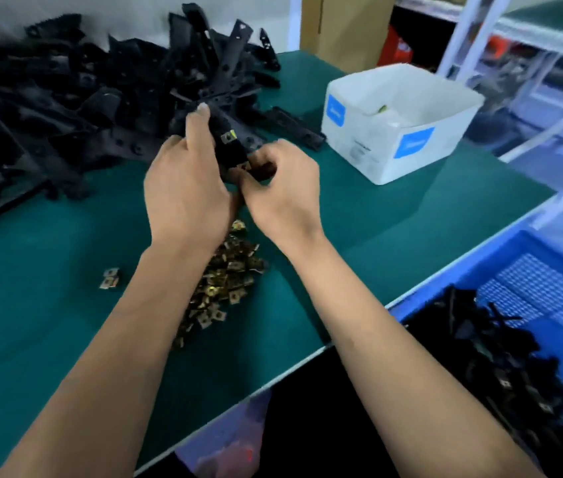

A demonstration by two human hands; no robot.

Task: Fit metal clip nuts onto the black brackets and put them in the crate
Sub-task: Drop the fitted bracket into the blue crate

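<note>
White carton [411,146] on green table [394,219]; brown cardboard box [342,25] behind.

The right hand [282,188] curls over the bracket's [230,146] lower end, hiding whatever its fingertips pinch there. At nine o'clock the bracket pile [49,108] runs off the frame, blurred. At four o'clock the crate [532,267] is cut off, its contents a dark smear.

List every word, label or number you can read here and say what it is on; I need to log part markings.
Nothing is legible.
White box: two blue labels with pale print and a grey printed block, all too blurred to read.
Brackets, clip nuts, blue crate: no markings visible.
</note>
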